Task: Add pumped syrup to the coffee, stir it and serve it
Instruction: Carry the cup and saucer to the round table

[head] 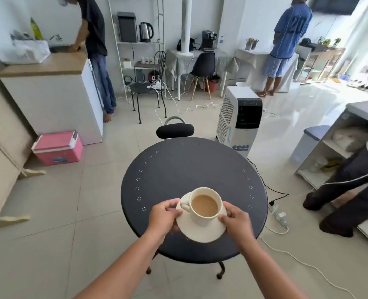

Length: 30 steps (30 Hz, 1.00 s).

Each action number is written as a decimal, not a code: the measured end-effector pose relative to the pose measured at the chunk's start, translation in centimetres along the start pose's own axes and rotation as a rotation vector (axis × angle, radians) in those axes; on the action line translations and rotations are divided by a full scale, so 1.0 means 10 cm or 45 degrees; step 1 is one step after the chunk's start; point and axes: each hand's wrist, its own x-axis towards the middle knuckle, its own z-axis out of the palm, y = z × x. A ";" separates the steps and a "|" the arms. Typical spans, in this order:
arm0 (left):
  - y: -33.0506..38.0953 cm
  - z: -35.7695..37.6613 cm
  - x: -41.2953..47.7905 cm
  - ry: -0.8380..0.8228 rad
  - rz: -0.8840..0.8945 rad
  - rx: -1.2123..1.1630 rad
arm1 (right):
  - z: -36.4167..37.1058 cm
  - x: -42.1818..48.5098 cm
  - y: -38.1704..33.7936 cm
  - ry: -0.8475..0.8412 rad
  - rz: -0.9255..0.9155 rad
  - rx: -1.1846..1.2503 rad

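Observation:
A cream cup (pixel 203 217) full of milky coffee (pixel 204 205) stands on a cream saucer (pixel 202 233), its handle turned to the left. The saucer is over the near part of a round black table (pixel 191 169); whether it rests on the top or hovers just above it I cannot tell. My left hand (pixel 163 215) pinches the saucer's left rim, thumb on top. My right hand (pixel 235 220) pinches the right rim the same way. No syrup pump or spoon is in view.
A black chair (pixel 175 130) stands behind the table and a white air cooler (pixel 239 117) to the right. A pink cool box (pixel 58 147) sits on the floor at left. Cables and a power strip (pixel 279 214) lie by the table. A person (pixel 347 190) moves at right; two more stand farther off.

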 end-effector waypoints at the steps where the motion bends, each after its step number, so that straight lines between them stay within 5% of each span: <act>1: 0.03 -0.02 0.10 0.015 0.001 0.003 | 0.05 0.10 -0.03 -0.002 -0.005 -0.022; 30: 0.22 0.44 2.23 0.381 -0.273 -0.253 | 0.45 2.75 -0.25 -0.223 0.163 -0.038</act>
